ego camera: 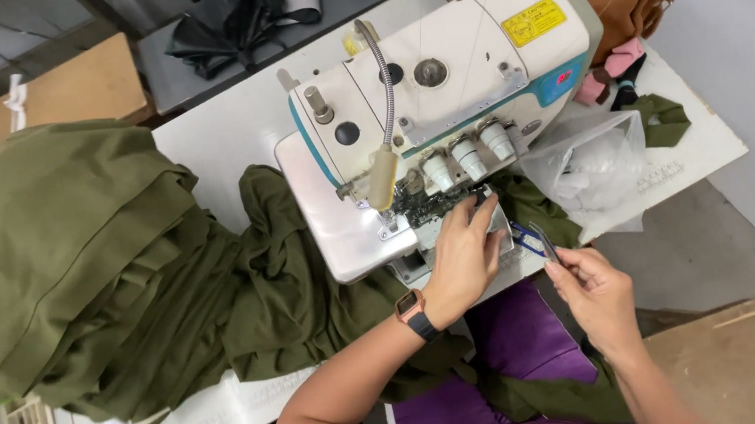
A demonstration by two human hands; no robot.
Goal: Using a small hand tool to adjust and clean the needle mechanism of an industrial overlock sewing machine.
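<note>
- The left hand (464,254) lies flat, fingers spread, on the front plate of the white sewing machine (440,91), fingertips at the needle area.
- The right hand (594,287) pinches small blue-handled thread snips (532,240), just right of the left hand.
- Olive green fabric (119,270) is piled on the tabletop (226,130) well left of both hands.
- A clear plastic bag (595,163) lies beyond the right hand.

1 sewing machine (440,91), 2 hands, 1 wristwatch (415,312), 1 plastic bag (595,163), 3 tension knobs (468,156)
</note>
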